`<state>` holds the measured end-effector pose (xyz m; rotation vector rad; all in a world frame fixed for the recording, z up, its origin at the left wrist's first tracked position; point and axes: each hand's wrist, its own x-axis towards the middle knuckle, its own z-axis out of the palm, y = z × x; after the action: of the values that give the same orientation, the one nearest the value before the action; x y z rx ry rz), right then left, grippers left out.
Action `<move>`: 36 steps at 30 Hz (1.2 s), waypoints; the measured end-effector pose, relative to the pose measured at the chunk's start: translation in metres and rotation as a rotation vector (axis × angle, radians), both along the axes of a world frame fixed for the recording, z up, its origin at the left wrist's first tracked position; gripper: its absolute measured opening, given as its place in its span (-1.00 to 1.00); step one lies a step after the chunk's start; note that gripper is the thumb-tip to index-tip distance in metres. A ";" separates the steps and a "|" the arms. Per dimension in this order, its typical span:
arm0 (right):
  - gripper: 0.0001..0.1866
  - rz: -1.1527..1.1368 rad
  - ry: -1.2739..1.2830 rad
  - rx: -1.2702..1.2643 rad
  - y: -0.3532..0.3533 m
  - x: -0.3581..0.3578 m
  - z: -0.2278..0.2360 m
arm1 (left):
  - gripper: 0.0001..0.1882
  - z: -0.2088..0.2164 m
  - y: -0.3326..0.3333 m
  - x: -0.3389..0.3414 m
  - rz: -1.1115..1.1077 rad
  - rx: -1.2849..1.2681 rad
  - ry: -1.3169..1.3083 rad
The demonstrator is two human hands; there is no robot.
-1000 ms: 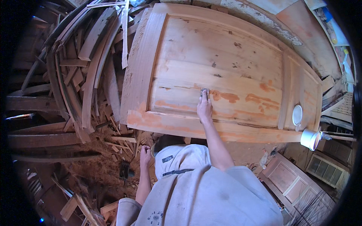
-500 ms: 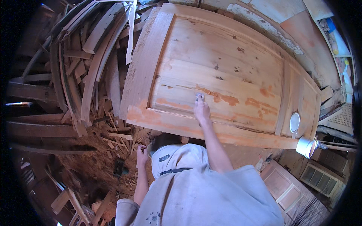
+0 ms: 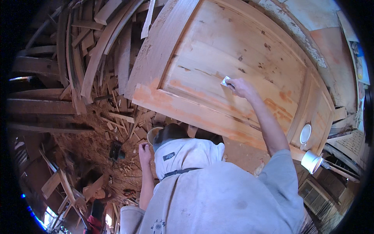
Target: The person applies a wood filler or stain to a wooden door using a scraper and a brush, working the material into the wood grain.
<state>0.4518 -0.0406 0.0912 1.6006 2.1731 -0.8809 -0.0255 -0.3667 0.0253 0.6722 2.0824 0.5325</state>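
Note:
A large wooden panel door lies in front of me, with orange filler smeared in patches on its panel and along its near edge. My right hand reaches over the panel, closed around a small white flat scraper. The scraper's edge is at the panel surface beside a brownish streak. My left hand hangs low to the left, off the door, with fingers curled. Whether anything is inside those fingers is hidden.
A white tub with a brush-like handle beside it sits at the door's near right corner. A white round lid lies on the door. Long scrap boards are heaped at left, above sawdust-covered ground. A pale wall panel stands behind.
My right hand has swept right across the panel with the scraper, and its arm is now bent farther out. The view has shifted, and my left hand stays low on the left.

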 end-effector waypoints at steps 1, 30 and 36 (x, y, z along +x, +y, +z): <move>-0.80 0.009 -0.005 -0.004 -0.001 0.003 0.004 | -0.83 -0.001 -0.006 -0.001 0.009 -0.004 -0.005; -0.68 -1.548 1.732 -0.548 -0.243 0.020 0.026 | -0.80 0.018 -0.032 0.062 -0.100 0.172 0.098; -0.68 -1.549 1.743 -0.507 -0.247 0.032 0.030 | -0.79 0.031 -0.042 0.081 -0.051 0.164 -0.005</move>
<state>0.4839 -0.2874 0.1215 2.1383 -0.0793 -3.6914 0.0557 -0.4089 0.0562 0.8146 2.0261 0.6802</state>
